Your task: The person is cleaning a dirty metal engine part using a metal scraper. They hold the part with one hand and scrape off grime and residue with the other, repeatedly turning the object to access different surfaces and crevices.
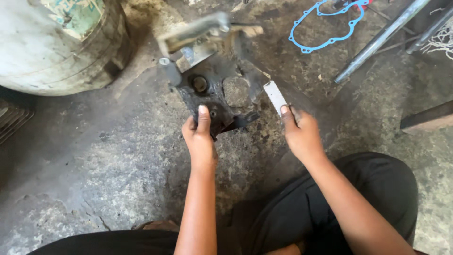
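Observation:
My left hand (199, 137) grips the lower end of a black, greasy metal bracket (207, 89) and holds it above the concrete floor. The bracket has a grey peg and a flat metal plate at its top, blurred by motion. My right hand (300, 132) pinches a narrow grey flat strip (274, 97), its upper end close to the bracket's right arm. Whether the strip touches the bracket I cannot tell.
A large dirty white drum (56, 42) stands at the upper left. A blue gasket (330, 23) lies on the floor at the top right, beside long metal rods (382, 40). A dark block (427, 118) sits at the right edge. My legs in black trousers fill the bottom.

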